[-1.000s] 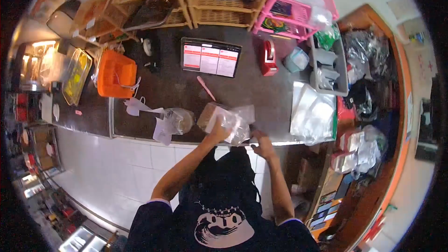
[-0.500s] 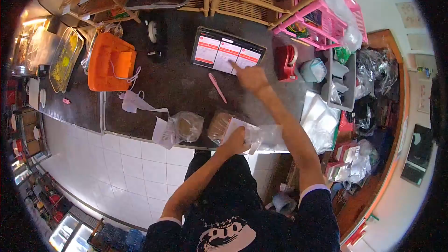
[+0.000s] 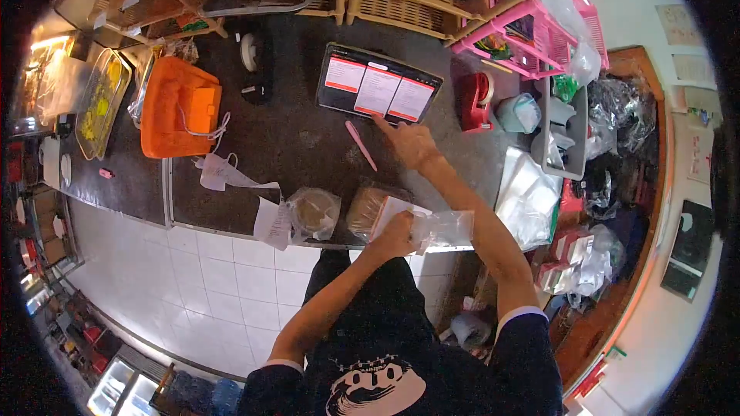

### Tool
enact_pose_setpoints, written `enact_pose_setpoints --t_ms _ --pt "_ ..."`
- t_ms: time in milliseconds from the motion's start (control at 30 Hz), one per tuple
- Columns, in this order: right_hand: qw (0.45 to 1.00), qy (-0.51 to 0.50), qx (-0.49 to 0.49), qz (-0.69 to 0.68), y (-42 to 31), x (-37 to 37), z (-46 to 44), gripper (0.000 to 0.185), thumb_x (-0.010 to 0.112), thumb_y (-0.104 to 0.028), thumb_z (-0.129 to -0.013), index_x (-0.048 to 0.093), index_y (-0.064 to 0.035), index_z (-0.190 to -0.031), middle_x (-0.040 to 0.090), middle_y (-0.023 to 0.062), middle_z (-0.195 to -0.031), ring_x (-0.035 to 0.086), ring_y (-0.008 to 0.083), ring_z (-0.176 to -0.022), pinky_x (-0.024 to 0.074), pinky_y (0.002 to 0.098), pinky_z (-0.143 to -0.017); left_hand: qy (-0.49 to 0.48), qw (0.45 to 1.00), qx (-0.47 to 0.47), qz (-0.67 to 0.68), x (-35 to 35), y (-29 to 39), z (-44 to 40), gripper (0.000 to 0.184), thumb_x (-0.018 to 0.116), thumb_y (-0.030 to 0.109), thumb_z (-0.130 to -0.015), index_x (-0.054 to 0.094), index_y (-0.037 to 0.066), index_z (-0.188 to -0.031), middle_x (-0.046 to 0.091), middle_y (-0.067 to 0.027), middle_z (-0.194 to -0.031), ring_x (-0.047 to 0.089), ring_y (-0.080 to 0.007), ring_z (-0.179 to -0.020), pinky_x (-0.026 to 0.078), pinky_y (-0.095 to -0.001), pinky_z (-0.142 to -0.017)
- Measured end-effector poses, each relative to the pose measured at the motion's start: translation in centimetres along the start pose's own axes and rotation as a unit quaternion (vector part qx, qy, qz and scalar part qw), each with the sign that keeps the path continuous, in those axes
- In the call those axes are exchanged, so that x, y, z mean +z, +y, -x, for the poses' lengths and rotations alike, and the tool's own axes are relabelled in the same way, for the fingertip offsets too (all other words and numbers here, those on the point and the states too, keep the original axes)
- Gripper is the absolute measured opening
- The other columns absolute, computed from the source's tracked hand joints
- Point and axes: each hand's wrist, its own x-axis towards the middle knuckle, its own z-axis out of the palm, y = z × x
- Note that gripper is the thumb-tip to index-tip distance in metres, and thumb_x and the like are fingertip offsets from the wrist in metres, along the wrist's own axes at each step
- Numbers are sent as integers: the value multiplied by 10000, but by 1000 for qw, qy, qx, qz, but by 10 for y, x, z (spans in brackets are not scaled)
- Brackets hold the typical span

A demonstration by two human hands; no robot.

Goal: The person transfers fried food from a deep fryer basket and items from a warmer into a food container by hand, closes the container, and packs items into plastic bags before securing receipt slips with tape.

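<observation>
1. Left hand (image 3: 395,236): closed on a clear plastic bag (image 3: 451,227) at the near edge of the counter (image 3: 289,119); white paper (image 3: 395,210) just beside the fingers.
2. Brown package (image 3: 368,213): in clear wrapping, just left of the paper, on the counter's near part.
3. Right hand (image 3: 415,145): apart from the left, holding nothing visible; index finger extended to the tablet's near edge, contact cannot be told.
4. Tablet (image 3: 378,88): screen lit, lying on the far part of the counter.
5. Pink pen (image 3: 361,145): between tablet and package.
6. Round item (image 3: 314,213): in clear plastic, left of the package; printed slip (image 3: 271,223) at its left.
7. Red tape dispenser (image 3: 475,108): right of the tablet.
8. Orange basket (image 3: 166,112): far left, white cable over its side.
9. Plastic sheets (image 3: 526,202): stacked, near right.
</observation>
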Motion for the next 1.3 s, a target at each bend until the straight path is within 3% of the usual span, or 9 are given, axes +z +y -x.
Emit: enact_pose_setpoints --t_ms 433,633,733,867,967,1033,1133,1167,1300 --pt "999 -19 35 -34 -2 0 4 661 587 -297 -890 298 -190 -1474 665 193 -930 675 350 -783 541 486 -670 -95 995 18 6 -37 34 -5 468 707 163 -726 589 19 -1155 562 -208 -1144 516 -404 -1089 408 -455 -964" --pt "927 190 189 -262 32 -14 93 570 620 -281 -891 404 -143 -1400 650 178 -791 642 366 -686 505 438 -617 48 988 69 129 -17 19 -10 243 696 179 -761 648 12 -930 657 -191 -889 615 -389 -833 482 -439 -774" --pt "882 248 160 -368 54 56 171 352 584 -172 -907 557 -50 -1237 651 164 -737 629 345 -647 485 408 -606 167 984 -3 69 -6 10 -2 494 700 230 -828 508 6 -1225 556 -211 -1132 530 -358 -1100 417 -453 -970" --pt "702 285 107 -644 -15 149 231 320 623 -195 -905 627 -65 -1197 651 123 -1162 607 194 -1037 521 339 -738 116 978 -44 165 7 -4 -17 496 660 222 -894 454 3 -1289 562 -171 -1191 540 -289 -1121 400 -410 -1007" --pt "744 240 254 -569 -67 83 243 375 615 -214 -912 601 -40 -1245 586 146 -1291 557 260 -1154 469 374 -906 272 919 -88 272 12 44 -15 360 514 166 -982 480 -12 -1294 550 -190 -1241 532 -313 -1130 336 -432 -1062" --pt "788 311 264 -461 -79 112 240 378 582 -196 -913 585 -42 -1258 575 192 -1272 554 365 -1127 418 452 -956 187 958 -147 -163 25 31 -14 418 453 232 -1003 462 -46 -1315 544 -224 -1262 518 -359 -1172 314 -443 -1074" --pt "795 355 290 -397 -85 101 239 389 587 -212 -909 577 -39 -1257 586 216 -1207 559 409 -1059 439 461 -910 355 906 -210 -90 46 1 -23 457 417 300 -1008 477 -23 -1326 601 -249 -1172 543 -381 -1147 377 -442 -1006" --pt "801 311 276 -430 -81 105 242 388 605 -209 -898 582 -41 -1247 586 218 -1192 570 400 -1025 461 450 -862 246 931 -168 -211 40 -12 -12 427 458 292 -979 536 -10 -1269 638 -230 -1027 583 -418 -957 410 -494 -930" --pt "779 382 307 -393 -16 84 260 332 691 -145 -825 629 -35 -1132 656 176 -1009 666 298 -827 547 370 -630 201 977 -11 -74 21 -28 -4 568 502 433 -929 465 154 -1422 532 -23 -645 530 -169 -559 464 -386 -549"
